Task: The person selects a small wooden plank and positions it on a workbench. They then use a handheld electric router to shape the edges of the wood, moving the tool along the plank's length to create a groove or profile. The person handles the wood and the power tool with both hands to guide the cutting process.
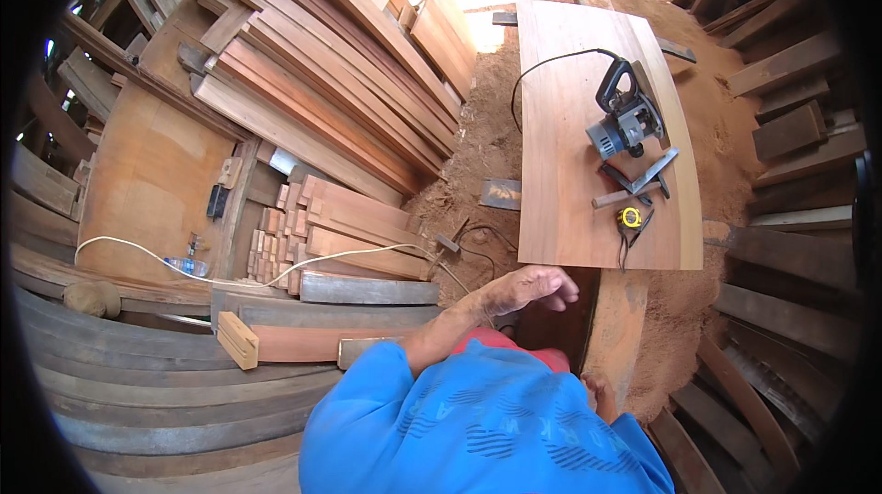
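Note:
My left hand hangs in front of me just below the near edge of a pale wooden panel, its fingers loosely bent and apart, holding nothing. My right hand shows only partly beside my blue shirt, low over a plank; its fingers are hidden. On the panel lie a router with a black cord, a metal square, a small wooden-handled tool and a yellow-black tape measure.
Stacked boards and short wood pieces fill the left, near a plywood sheet with a bottle. A pale cable runs there. Sawdust covers the ground around the panel, and timber lines the right.

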Demonstrator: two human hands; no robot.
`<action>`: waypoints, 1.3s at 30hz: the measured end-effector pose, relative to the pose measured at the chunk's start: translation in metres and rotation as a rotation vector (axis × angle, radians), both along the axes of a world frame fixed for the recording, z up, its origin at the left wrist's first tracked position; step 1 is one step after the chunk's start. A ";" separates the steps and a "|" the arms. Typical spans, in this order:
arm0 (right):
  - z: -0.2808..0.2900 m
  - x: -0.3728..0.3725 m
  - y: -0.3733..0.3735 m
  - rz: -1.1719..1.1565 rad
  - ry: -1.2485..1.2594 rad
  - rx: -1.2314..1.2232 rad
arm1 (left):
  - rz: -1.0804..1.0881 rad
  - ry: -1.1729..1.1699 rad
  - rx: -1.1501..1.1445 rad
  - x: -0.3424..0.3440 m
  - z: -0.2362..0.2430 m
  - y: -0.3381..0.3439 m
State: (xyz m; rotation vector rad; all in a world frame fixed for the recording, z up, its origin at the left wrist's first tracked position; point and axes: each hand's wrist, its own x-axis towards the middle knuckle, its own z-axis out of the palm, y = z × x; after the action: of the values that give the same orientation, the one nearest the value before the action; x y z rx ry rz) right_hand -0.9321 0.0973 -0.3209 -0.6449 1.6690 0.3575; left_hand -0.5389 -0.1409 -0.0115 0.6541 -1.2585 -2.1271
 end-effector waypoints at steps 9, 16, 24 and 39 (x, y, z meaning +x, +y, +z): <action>0.042 0.013 -0.132 0.295 -0.134 0.134 | -0.133 0.836 -0.380 -0.060 0.264 0.027; 0.117 0.109 -0.293 0.642 -0.371 -0.272 | 0.520 0.536 -1.209 -0.055 0.279 0.001; 0.105 0.181 -0.382 0.793 -0.071 -1.126 | 0.756 0.208 -1.240 0.031 0.216 0.017; 0.073 0.203 -0.401 1.228 0.105 -0.734 | 1.533 -0.477 0.568 0.184 -0.162 0.139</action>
State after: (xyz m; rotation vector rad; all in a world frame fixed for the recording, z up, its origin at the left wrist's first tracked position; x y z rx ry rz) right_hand -0.7290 -0.3040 -0.2479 -2.2275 1.2810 0.6317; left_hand -0.3545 -0.0015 -0.1733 1.6924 -0.0129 -0.9308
